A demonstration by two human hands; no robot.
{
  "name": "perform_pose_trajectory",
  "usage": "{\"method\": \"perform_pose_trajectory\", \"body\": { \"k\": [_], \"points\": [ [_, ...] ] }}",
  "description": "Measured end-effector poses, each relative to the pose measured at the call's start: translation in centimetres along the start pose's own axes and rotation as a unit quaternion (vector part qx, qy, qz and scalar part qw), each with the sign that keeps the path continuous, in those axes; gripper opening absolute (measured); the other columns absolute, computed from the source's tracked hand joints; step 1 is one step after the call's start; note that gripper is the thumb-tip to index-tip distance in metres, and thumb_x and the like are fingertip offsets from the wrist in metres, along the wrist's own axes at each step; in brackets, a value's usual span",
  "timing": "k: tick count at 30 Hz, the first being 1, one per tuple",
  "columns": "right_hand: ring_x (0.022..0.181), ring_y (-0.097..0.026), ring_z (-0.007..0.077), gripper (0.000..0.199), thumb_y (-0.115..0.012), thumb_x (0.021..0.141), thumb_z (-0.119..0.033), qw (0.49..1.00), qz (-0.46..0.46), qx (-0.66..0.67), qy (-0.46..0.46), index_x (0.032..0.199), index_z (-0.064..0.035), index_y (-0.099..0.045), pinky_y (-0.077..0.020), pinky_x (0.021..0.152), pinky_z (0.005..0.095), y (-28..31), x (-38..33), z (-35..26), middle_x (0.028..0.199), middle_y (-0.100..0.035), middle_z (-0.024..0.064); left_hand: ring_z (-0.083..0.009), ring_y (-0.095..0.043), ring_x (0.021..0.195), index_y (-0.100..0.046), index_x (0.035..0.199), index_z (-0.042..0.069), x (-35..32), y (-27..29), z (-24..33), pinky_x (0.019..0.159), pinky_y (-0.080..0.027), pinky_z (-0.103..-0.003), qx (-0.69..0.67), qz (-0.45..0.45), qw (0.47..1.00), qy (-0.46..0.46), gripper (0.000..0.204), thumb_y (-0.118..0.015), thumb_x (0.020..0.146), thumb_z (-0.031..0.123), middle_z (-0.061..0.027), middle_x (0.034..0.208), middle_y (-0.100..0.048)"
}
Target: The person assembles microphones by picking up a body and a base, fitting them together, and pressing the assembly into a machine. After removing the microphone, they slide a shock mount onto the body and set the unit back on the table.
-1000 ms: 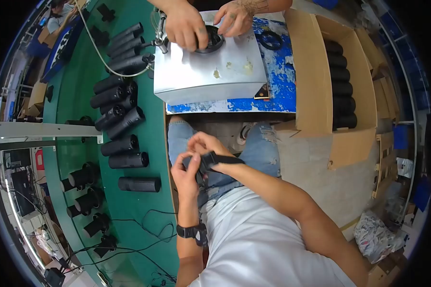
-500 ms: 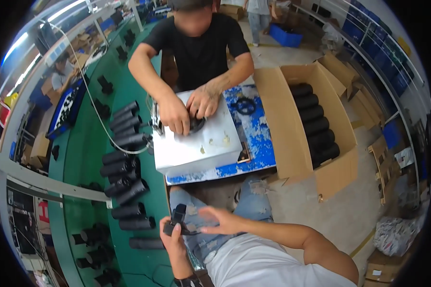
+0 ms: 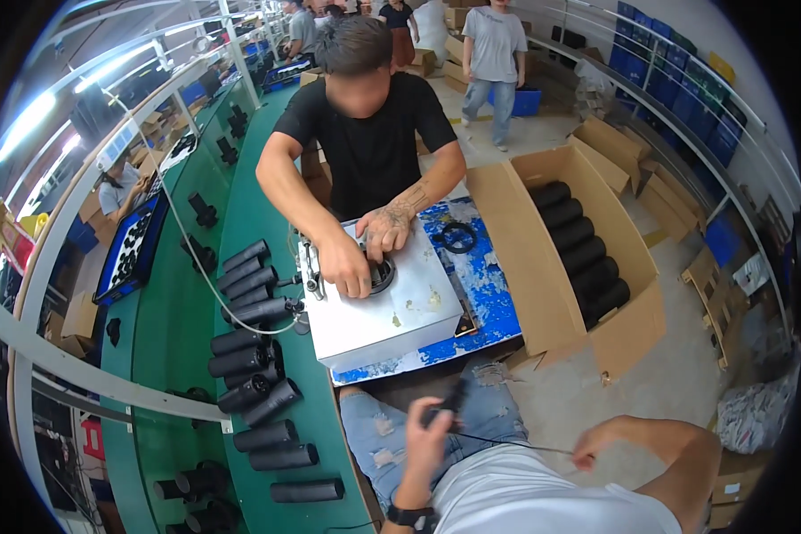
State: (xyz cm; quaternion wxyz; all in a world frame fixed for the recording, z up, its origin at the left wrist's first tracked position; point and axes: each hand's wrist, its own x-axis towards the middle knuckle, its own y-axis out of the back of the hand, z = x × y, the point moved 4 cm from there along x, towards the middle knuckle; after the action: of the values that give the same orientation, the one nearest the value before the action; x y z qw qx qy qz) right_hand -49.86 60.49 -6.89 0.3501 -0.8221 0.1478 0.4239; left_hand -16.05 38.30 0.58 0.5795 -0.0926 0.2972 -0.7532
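Over my lap, my left hand [image 3: 425, 445] is closed around a small black device [image 3: 452, 402], blurred by motion; its exact kind I cannot make out. A thin black cord [image 3: 505, 442] stretches from it to my right hand [image 3: 596, 442], whose fingers are pinched at the cord's far end. Beyond my knees stands a silver metal box [image 3: 400, 325] with a dark ring-shaped part [image 3: 383, 278] on top. Both hands of a co-worker [image 3: 365, 254] are on that part.
Black cylinders [image 3: 280, 457] lie in a row along the green bench [image 3: 267, 516] on the left. An open cardboard box [image 3: 627, 343] of black cylinders stands right. The blue, worn tabletop [image 3: 489, 294] carries a black ring [image 3: 458, 238]. Another person [image 3: 494, 53] stands farther back.
My left hand has lifted and moved right with the black device. My right hand has drawn away to the right, and the cord now spans between both hands. The view has shifted.
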Motion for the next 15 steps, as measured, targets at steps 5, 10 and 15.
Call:
{"method": "perform_pose_trajectory", "body": {
  "k": [5, 10, 15],
  "points": [
    [0.085, -0.063, 0.0103, 0.032, -0.047, 0.099, -0.032, 0.961, -0.273, 0.000, -0.040, 0.107, -0.0030, -0.059, -0.0508, 0.068, 0.0260, -8.9, -5.9, -7.8, 0.093, -0.067, 0.0055, -0.0181, -0.061, 0.072, -0.052, 0.108, 0.004, 0.8, -4.5, 0.7, 0.061, -0.053, -0.030, 0.007, -0.161, 0.987, 0.020, 0.035, -0.071, 0.080, 0.015, -0.0115, 0.101, -0.057],
    [0.096, -0.063, 0.0155, 0.032, -0.057, 0.095, -0.021, 0.945, -0.038, -0.154, 0.287, 0.120, -0.0004, -0.055, -0.0510, 0.081, 0.0305, -8.4, -16.8, -28.6, 0.104, -0.067, 0.0080, -0.0184, -0.054, 0.056, -0.045, 0.114, 0.007, 0.7, 2.2, 8.9, 0.047, -0.043, -0.028, -0.153, -0.057, 0.979, -0.120, 0.043, -0.065, 0.080, 0.024, -0.0120, 0.085, -0.056],
    [0.096, -0.063, 0.0147, 0.024, -0.060, 0.092, -0.017, 0.830, -0.002, -0.269, 0.488, 0.111, -0.0027, -0.060, -0.0483, 0.088, 0.0301, -7.0, -8.8, -40.5, 0.103, -0.068, 0.0080, -0.0181, -0.050, 0.054, -0.040, 0.127, 0.011, -6.5, 10.5, 15.4, 0.033, -0.039, -0.022, -0.229, 0.123, 0.927, -0.271, 0.047, -0.057, 0.086, 0.028, -0.0149, 0.091, -0.056]
  ]
}}
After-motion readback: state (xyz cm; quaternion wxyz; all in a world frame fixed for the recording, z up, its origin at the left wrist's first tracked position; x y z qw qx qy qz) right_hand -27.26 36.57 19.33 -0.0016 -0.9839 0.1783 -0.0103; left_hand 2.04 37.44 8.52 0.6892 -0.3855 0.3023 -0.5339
